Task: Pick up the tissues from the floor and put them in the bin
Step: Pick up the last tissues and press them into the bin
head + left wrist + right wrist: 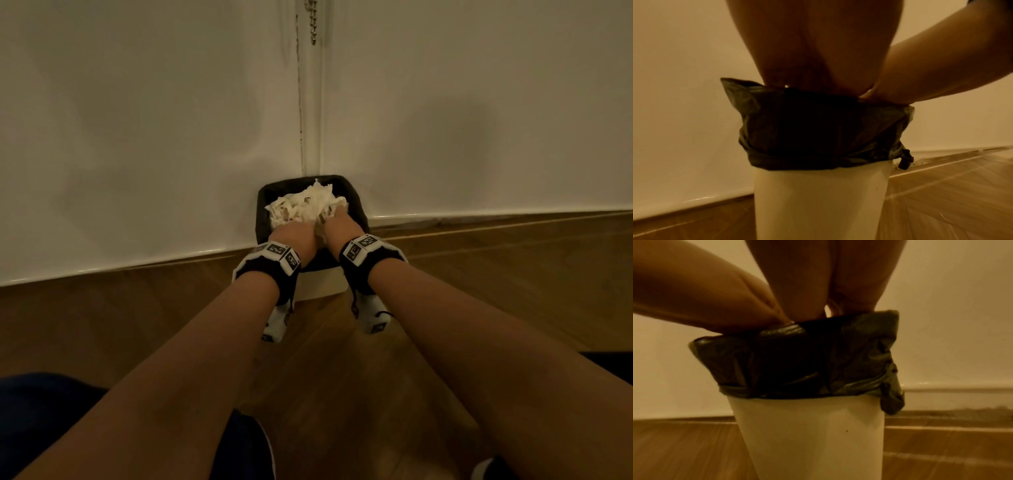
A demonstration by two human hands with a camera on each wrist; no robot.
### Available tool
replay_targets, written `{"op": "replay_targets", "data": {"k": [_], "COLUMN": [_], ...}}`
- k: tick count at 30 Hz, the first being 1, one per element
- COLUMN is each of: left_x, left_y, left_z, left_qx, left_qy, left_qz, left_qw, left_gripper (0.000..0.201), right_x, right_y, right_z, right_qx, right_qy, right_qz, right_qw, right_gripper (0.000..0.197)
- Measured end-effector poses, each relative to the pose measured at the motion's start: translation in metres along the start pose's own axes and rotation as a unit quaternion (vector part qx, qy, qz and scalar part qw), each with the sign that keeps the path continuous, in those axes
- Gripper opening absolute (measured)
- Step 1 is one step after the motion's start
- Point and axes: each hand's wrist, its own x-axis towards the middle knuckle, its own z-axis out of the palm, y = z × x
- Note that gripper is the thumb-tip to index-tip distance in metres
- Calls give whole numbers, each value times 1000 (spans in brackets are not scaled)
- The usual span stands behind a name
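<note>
Right now the tissues (305,205) show as a crumpled, cream-white heap of thin, creased sheets, piled high enough to stand above the rim of the bin (317,286), with one peak pointing up toward the wall corner. They sit in the mouth of the bin, on the black liner bag (818,129) that is folded down over the outside of its white body. The left hand (294,234) and the right hand (337,226) reach in side by side from the near edge, backs up, and the heap lies directly ahead of and under both, its near edge touching the knuckles and a fold of it caught between the two hands. As for the grip, the fingers of both hands are buried in the paper in the head view, and both wrist views show only the heels of the palms above the liner's rim, so I cannot tell whether either hand is clutching the tissues or merely pressing on them. The bin stands on the wooden floor (479,291) in the corner where two pale walls (137,120) meet.
</note>
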Motion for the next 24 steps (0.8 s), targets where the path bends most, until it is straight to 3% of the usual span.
{"op": "replay_targets", "data": {"k": [2, 7, 10, 13, 15, 17, 20, 24], "left_x": [-3, -3, 1, 6, 8, 11, 22, 37], "left_y": [-2, -11, -14, -13, -11, -10, -16, -21], "left_z": [2, 8, 9, 7, 6, 8, 13, 19], "left_qx": [-61, -8, 6, 54, 66, 45, 26, 27], "left_qy": [-6, -17, -10, 71, 132, 160, 114, 7], "left_qz": [12, 64, 30, -9, 0, 19, 49, 56], "left_qw": [998, 998, 999, 996, 989, 986, 992, 998], "left_gripper": [37, 40, 48, 58, 64, 69, 75, 61], "right_x": [-6, -12, -9, 0, 3, 8, 27, 48], "right_y": [-4, 0, 2, 5, 10, 16, 23, 21], "right_z": [3, -1, -8, -13, -13, -11, 0, 17], "right_qx": [-26, -72, -88, -109, -106, -92, -89, -88], "right_qy": [-28, -87, -123, -51, 41, 86, -9, -143], "right_qz": [-31, -64, -68, -71, -78, -103, -94, -39], "right_qw": [999, 992, 986, 990, 990, 987, 992, 985], "right_gripper": [42, 37, 31, 42, 53, 65, 85, 76]}}
